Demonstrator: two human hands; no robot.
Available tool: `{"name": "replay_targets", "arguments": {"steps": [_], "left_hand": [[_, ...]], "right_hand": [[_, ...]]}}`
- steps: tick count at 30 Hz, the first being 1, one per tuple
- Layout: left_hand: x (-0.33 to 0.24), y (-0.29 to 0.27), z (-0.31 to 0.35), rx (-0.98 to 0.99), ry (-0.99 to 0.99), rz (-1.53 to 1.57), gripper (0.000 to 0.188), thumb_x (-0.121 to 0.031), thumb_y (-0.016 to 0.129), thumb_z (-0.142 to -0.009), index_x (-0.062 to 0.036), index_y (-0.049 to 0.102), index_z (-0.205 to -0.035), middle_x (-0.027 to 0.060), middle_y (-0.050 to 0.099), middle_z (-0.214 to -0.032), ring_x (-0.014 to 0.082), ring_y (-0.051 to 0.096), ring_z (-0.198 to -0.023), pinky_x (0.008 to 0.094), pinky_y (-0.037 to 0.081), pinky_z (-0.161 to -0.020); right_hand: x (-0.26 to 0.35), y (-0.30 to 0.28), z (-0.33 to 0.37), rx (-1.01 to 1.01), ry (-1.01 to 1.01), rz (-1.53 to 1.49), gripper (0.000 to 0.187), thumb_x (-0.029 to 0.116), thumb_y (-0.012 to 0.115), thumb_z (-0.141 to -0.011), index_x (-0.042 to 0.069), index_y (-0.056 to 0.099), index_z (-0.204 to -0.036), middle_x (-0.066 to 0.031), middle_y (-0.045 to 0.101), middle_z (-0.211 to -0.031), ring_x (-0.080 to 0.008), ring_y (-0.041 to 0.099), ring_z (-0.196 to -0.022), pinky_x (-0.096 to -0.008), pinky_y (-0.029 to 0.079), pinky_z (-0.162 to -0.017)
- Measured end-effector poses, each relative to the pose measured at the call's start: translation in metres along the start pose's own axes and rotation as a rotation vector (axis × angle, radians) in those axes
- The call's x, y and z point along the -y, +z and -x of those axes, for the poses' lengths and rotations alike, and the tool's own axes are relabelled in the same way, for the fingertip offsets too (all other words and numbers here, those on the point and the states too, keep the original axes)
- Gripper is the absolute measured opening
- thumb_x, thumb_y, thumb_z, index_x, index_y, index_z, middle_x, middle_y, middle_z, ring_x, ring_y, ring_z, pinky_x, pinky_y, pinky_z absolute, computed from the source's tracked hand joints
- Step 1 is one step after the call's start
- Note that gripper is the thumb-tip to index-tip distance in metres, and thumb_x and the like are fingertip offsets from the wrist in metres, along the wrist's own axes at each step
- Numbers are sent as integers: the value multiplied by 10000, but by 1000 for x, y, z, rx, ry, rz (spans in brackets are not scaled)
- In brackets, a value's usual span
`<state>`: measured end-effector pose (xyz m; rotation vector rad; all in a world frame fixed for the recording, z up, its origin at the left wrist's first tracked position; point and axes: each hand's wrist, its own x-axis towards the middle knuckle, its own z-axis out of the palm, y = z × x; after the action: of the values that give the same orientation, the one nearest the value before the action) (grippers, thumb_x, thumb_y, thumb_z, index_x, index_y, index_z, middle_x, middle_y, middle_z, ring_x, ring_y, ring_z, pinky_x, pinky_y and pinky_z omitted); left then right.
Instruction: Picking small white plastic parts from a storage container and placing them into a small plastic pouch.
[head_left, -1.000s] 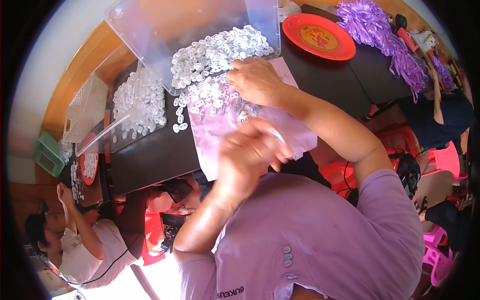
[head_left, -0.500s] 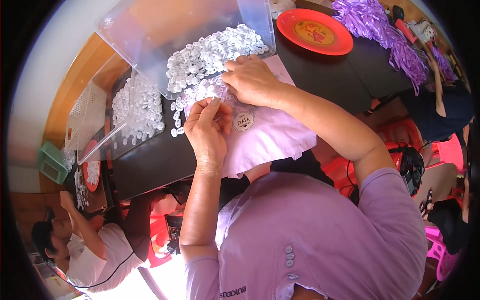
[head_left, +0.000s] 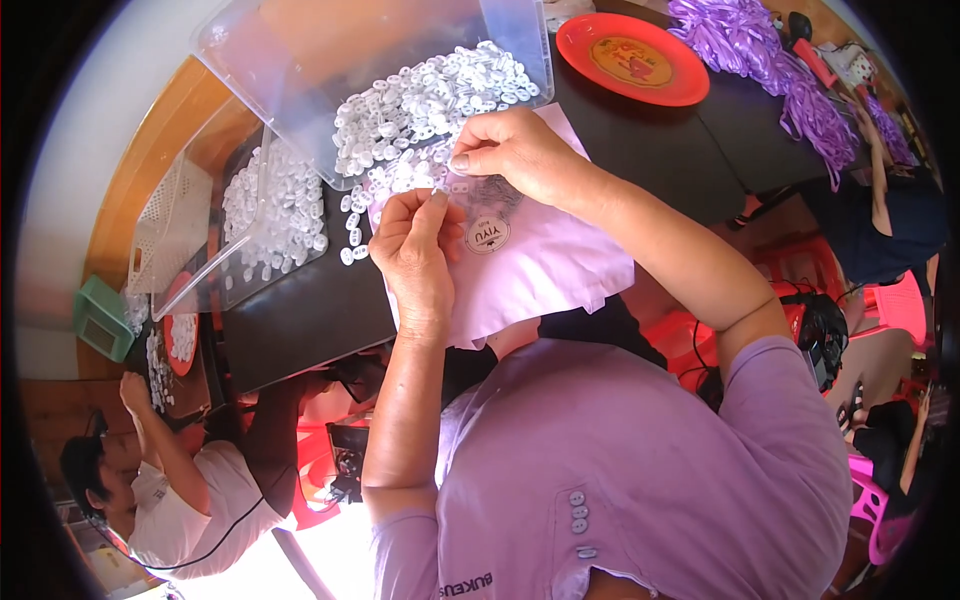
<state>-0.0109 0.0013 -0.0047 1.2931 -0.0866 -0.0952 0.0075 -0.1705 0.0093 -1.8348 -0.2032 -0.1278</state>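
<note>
My left hand point(head_left: 415, 260) is closed, thumb and fingertips pinching a small white piece point(head_left: 437, 192) that looks like one of the oval plastic pieces around it. To its upper right my right hand point(head_left: 525, 158) hovers with thumb and forefinger drawn together; whatever they grip is too small to make out. Under both hands a pale pink cloth point(head_left: 545, 265) with a round white printed label point(head_left: 488, 235) covers my lap and the table edge. A heap of white oval pieces point(head_left: 408, 172) lies on it beside a dark tangle of thin bits point(head_left: 497, 197).
A clear plastic bin point(head_left: 270, 75) tipped toward me holds many white pieces point(head_left: 440, 95). More lie in a clear tray point(head_left: 275, 215) at left. A red plate point(head_left: 632, 60) and purple ribbons point(head_left: 735, 45) lie at the far right. A person in white point(head_left: 190, 490) sits at left.
My right hand has lifted off the heap of white pieces and drawn back slightly, thumb and forefinger now pinched. The dark tangle shows more. My left hand has barely moved.
</note>
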Motion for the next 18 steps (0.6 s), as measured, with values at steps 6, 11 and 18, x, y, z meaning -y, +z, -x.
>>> {"name": "replay_targets", "arguments": {"steps": [6,11,18], "left_hand": [[0,1,1,12,32,-49,111,-104,619,-900,5,617,-883,45,644,-709,56,524,-552,191,390,-482],[0,1,0,1,20,-77,120,-108,609,-903,10,616,-881,49,641,-702,58,522,-548,195,394,-478],[0,1,-2,-5,7,-74,123,-94,620,-878,24,602,-906,96,636,-712,116,532,-525,231,398,-459]], "right_hand": [[2,5,8,-9,9,-23,108,76,658,-861,-29,669,-884,-28,649,-799,-87,579,-770,-246,471,-725],[-1,5,9,-18,-9,-21,109,78,658,-861,-29,667,-882,-28,650,-801,-86,580,-775,-245,471,-728],[-4,12,11,-83,-33,-221,145,101,700,-837,-40,667,-834,-50,650,-718,-93,584,-668,-262,476,-634]]}}
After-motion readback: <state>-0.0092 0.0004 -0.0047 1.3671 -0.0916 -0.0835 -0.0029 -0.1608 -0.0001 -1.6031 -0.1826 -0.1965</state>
